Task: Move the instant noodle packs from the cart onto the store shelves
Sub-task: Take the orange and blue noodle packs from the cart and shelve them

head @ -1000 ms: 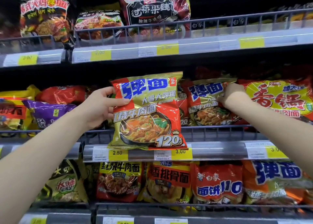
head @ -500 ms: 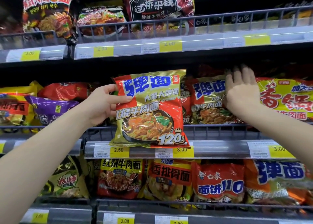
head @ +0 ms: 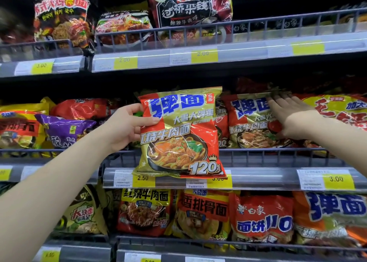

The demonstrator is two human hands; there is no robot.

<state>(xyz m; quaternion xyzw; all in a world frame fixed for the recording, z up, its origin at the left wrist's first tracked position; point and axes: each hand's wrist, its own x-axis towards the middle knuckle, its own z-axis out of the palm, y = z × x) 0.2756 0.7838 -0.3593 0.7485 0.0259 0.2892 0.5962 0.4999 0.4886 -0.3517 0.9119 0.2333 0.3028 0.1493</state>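
- The left hand (head: 127, 126) is gripping a red-and-gold noodle pack (head: 179, 132) by its left edge — thumb lying across the front, fingers curling behind it.
- The pack is hanging upright in front of the middle shelf (head: 258, 177), its lower edge overlapping the shelf's price rail and partly covering a yellow price tag (head: 219, 180) there.
- The right hand (head: 290, 113) is lying flat with fingers straight and together, pressing on a matching pack on the shelf (head: 250, 120), fingertips reaching to that pack's top edge.
- That shelved pack is standing behind the wire guard rail (head: 268, 152), just to the right of the held one; another pack of the same design is peeking out between the two.
- A large yellow-and-red pack (head: 341, 111) is sitting just right of the right hand on the same shelf.
- A purple pack (head: 63, 130) and a red one (head: 81, 109) are crowding the left part of the middle shelf, behind the left forearm.
- The upper shelf (head: 248, 53) is carrying dark noodle packs; the bottom shelf (head: 178, 251) is showing a row of yellow, red and orange packs — all upright behind their rails.
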